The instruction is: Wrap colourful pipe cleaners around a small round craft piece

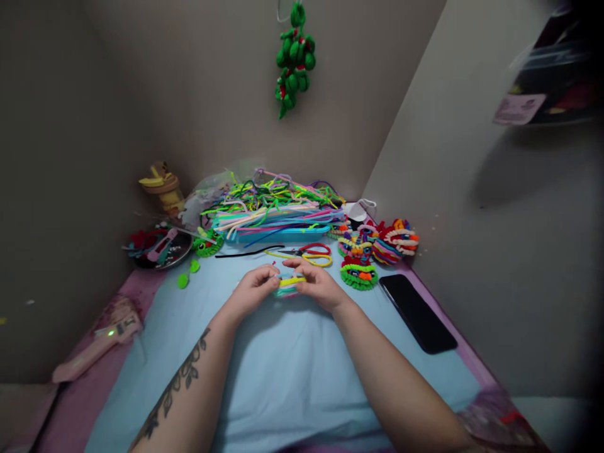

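Note:
My left hand (255, 287) and my right hand (317, 283) meet over the pale blue cloth (283, 371), both pinched on a small pipe-cleaner piece (289, 284) with a yellow strand on top and pink and teal beneath. The fingers of both hands are closed on it. Just beyond my hands lie red-handled scissors (311, 250), a yellow pipe cleaner (321, 260) and a black pipe cleaner (248, 253).
A big pile of coloured pipe cleaners (276, 211) fills the back. Finished fuzzy figures (375, 248) sit at right, a black phone (418, 313) nearer. A dark tray (158, 248) and a pink glue gun (97, 348) are left. A green ornament (293, 60) hangs on the wall.

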`<state>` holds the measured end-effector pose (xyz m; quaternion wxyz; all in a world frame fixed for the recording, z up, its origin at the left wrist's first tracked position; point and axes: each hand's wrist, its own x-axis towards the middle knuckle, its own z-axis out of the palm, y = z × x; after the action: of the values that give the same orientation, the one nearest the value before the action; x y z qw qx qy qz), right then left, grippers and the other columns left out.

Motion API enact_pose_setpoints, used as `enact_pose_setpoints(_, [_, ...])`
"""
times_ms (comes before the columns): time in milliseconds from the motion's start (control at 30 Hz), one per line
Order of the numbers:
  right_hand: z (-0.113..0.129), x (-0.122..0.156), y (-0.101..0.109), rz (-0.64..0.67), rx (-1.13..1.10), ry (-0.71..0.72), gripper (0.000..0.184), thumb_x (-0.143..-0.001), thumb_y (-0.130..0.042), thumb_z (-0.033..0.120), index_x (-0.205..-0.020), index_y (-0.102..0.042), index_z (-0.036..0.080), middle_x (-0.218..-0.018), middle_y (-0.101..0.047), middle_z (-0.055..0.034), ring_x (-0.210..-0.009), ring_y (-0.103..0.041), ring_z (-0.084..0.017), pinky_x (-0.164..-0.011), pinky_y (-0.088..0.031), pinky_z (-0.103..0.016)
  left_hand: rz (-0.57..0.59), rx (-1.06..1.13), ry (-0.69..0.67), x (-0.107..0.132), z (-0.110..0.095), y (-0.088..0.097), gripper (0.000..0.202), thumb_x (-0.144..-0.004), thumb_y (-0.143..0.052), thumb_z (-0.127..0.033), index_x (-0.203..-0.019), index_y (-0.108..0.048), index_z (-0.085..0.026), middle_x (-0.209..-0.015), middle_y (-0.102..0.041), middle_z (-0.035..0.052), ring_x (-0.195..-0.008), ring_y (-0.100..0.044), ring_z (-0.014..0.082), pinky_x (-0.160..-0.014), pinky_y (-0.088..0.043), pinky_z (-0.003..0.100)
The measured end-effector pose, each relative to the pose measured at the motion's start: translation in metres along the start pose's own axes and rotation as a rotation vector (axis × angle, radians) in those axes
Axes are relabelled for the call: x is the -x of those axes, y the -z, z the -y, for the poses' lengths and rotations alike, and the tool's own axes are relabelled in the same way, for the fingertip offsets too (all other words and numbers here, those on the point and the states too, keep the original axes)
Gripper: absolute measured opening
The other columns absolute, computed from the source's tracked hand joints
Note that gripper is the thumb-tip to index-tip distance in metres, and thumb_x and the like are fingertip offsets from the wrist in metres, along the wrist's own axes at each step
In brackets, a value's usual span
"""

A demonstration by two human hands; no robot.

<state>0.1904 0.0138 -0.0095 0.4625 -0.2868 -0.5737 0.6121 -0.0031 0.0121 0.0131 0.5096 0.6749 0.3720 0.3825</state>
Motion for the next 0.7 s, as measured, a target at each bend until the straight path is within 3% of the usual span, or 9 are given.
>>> enact_pose_setpoints(100, [-0.002,-0.001,-0.003,-0.046,-0.068,-0.015,0.031,-0.062,-0.078,0.045,-0.065,-0.063,0.018,-0.119,-0.057,-0.0085,-0.114,-0.05,-0.027,-0.094,-0.04,-0.037,-0.027,0.079,0.045,-0.001,0.006,-0.002,0.036,-0.076,-0.061,-0.051,-0.075,-0.06,-0.015,-0.08,-0.058,0.0039,-0.074,-0.052,0.0159,-0.069,-0.041,0.027])
enact_pose_setpoints(167, [-0.004,-0.003,-0.005,-0.119,-0.198,-0.036,0.032,-0.06,-0.08,0.045,-0.066,-0.063,0.019,-0.118,-0.057,-0.0071,-0.11,-0.053,-0.027,-0.092,-0.042,-0.039,-0.123,0.155,0.039,-0.002,0.011,-0.002,0.04,-0.075,-0.065,-0.049,-0.1,-0.06,-0.018,-0.103,-0.06,0.0083,-0.091,-0.056,0.0197,-0.079,-0.043,0.03])
enact_pose_setpoints(233, [-0.006,-0.005,-0.006,-0.193,-0.313,-0.041,0.033,-0.057,-0.082,0.044,-0.072,-0.063,0.022,-0.119,-0.057,-0.0054,-0.106,-0.056,-0.026,-0.092,-0.043,-0.042,-0.26,0.236,0.057,-0.003,0.017,-0.003,0.06,-0.073,-0.067,-0.048,-0.124,-0.048,-0.023,-0.13,-0.049,0.012,-0.113,-0.051,0.0237,-0.092,-0.04,0.034])
enact_pose_setpoints(300, [-0.007,-0.006,-0.007,-0.238,-0.335,-0.009,0.033,-0.055,-0.083,0.041,-0.074,-0.064,0.023,-0.12,-0.057,-0.0046,-0.108,-0.056,-0.026,-0.097,-0.04,-0.044,-0.364,0.305,0.139,-0.003,0.02,-0.006,0.077,-0.072,-0.07,-0.047,-0.136,-0.034,-0.025,-0.143,-0.036,0.0148,-0.125,-0.043,0.0265,-0.099,-0.036,0.038])
enact_pose_setpoints(367, [-0.008,-0.007,-0.008,-0.248,-0.268,0.051,0.03,-0.056,-0.083,0.039,-0.071,-0.064,0.022,-0.123,-0.056,-0.0049,-0.117,-0.051,-0.027,-0.102,-0.035,-0.044,-0.355,0.395,0.219,-0.003,0.019,-0.01,0.085,-0.069,-0.073,-0.044,-0.139,-0.029,-0.025,-0.145,-0.034,0.0169,-0.127,-0.042,0.0287,-0.099,-0.037,0.04])
enact_pose_setpoints(500, [-0.013,-0.006,-0.013,-0.21,-0.067,0.09,0.024,-0.059,-0.082,0.038,-0.072,-0.069,0.022,-0.136,-0.046,-0.0058,-0.129,-0.041,-0.028,-0.107,-0.029,-0.043,-0.163,0.617,0.213,-0.001,0.01,-0.018,0.078,-0.07,-0.074,-0.036,-0.137,-0.036,-0.026,-0.132,-0.051,0.0145,-0.114,-0.054,0.0262,-0.089,-0.045,0.036])
enact_pose_setpoints(700, [-0.022,-0.004,-0.011,-0.118,0.221,0.05,0.025,-0.065,-0.077,0.037,-0.086,-0.073,0.023,-0.143,-0.037,-0.0065,-0.132,-0.037,-0.028,-0.109,-0.027,-0.04,-0.212,0.508,0.133,0.0,0.006,-0.017,0.065,-0.071,-0.073,-0.032,-0.13,-0.045,-0.026,-0.136,-0.047,0.0111,-0.11,-0.056,0.0246,-0.08,-0.048,0.03])
